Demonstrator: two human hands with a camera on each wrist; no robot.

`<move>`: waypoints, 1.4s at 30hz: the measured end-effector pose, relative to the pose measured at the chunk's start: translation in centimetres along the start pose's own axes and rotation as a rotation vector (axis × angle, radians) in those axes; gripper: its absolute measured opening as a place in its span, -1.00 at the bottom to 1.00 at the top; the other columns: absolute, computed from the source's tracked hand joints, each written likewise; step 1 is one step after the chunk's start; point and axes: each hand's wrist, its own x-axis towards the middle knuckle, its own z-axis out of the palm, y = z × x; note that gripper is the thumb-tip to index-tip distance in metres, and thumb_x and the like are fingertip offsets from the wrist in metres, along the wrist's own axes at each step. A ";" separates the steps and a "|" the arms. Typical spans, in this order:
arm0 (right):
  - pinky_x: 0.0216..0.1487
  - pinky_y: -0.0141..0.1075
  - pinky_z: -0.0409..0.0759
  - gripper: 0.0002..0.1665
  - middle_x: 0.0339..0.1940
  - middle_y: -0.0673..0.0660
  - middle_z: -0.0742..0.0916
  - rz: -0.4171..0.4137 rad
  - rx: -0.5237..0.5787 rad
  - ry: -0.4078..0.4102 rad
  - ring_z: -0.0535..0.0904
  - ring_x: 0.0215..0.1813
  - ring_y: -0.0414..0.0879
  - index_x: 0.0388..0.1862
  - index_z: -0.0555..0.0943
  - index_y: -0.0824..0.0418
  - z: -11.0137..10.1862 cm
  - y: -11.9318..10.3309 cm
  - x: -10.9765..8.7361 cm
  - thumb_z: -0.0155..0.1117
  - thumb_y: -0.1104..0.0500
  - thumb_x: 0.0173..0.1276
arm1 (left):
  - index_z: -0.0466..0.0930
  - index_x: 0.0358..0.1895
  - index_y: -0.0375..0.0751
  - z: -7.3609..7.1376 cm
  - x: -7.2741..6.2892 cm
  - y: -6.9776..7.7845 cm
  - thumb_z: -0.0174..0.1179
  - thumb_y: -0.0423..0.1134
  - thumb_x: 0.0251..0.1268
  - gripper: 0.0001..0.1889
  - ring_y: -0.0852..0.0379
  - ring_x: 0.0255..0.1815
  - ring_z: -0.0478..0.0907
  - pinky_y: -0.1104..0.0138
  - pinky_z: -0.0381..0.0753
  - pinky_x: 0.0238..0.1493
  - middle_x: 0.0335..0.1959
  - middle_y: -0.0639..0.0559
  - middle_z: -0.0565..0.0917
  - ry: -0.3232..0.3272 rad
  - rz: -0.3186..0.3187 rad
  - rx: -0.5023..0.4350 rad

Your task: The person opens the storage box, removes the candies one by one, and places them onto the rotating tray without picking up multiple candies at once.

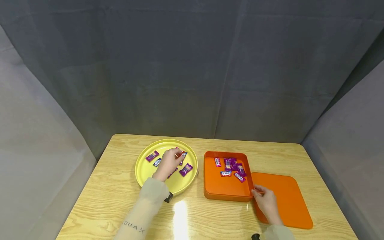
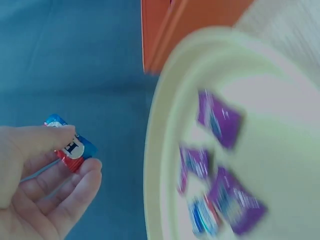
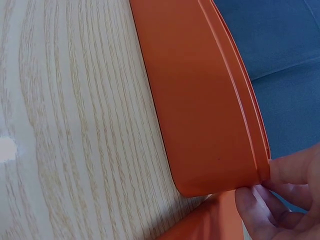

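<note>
Over the round yellow tray [image 1: 141, 175], my left hand [image 1: 168, 164] pinches a small wrapped candy [image 2: 75, 149] in red and blue between thumb and fingertips. On the tray lie several other candies, among them a purple one [image 1: 186, 169] and a blue-and-white one [image 1: 157, 162]. To the right stands an open square orange box [image 1: 220, 188] holding several purple, pink and red-blue candies [image 1: 228, 164]. My right hand [image 1: 266, 202] grips the box at its near right corner, thumb and finger at the rim in the right wrist view.
A flat orange lid [image 1: 292, 201] lies on the wooden table [image 1: 99, 200] right of the box, partly under my right hand. Dark grey cloth [image 1: 180, 66] hangs behind the table, with lighter panels [image 1: 39, 150] on both sides.
</note>
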 end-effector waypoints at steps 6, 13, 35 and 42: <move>-0.41 -0.49 0.49 -0.61 -0.10 0.41 0.64 -0.007 0.000 0.026 0.58 -0.17 0.14 0.01 0.51 0.51 0.0 0.1 -0.1 0.16 0.30 0.25 | 0.59 -0.16 -0.38 -2.7 -1.0 -4.3 0.18 -0.35 0.18 -0.81 0.09 -0.39 0.54 0.29 0.57 -0.38 -0.31 -0.12 0.63 0.066 -0.161 0.024; -0.41 -0.46 0.51 -0.59 -0.09 0.42 0.63 0.003 -0.004 0.003 0.56 -0.15 0.17 0.03 0.49 0.52 -0.2 0.0 0.0 0.16 0.28 0.27 | 0.58 -0.46 -0.40 -4.6 -1.3 -7.2 0.21 -0.39 0.06 -0.91 0.02 -0.53 0.49 0.28 0.46 -0.54 -0.49 -0.17 0.60 0.163 -0.391 0.155; -0.40 -0.43 0.53 -0.60 -0.10 0.41 0.63 0.002 -0.009 0.005 0.57 -0.16 0.16 0.03 0.49 0.52 0.0 0.0 0.1 0.16 0.28 0.27 | 0.54 -0.31 -0.54 -3.2 -1.8 -9.8 -0.02 -0.48 0.04 -0.80 -0.26 -0.30 0.57 0.04 0.57 -0.34 -0.31 -0.40 0.60 0.052 -0.595 0.319; -0.38 -0.39 0.56 -0.60 -0.08 0.41 0.63 -0.003 -0.017 0.009 0.58 -0.15 0.17 0.03 0.50 0.51 0.0 -0.1 0.0 0.17 0.29 0.27 | 0.53 -0.31 -0.54 -3.2 -2.0 -10.0 -0.02 -0.48 0.07 -0.81 -0.27 -0.33 0.57 0.05 0.58 -0.40 -0.35 -0.39 0.60 0.047 -0.579 0.334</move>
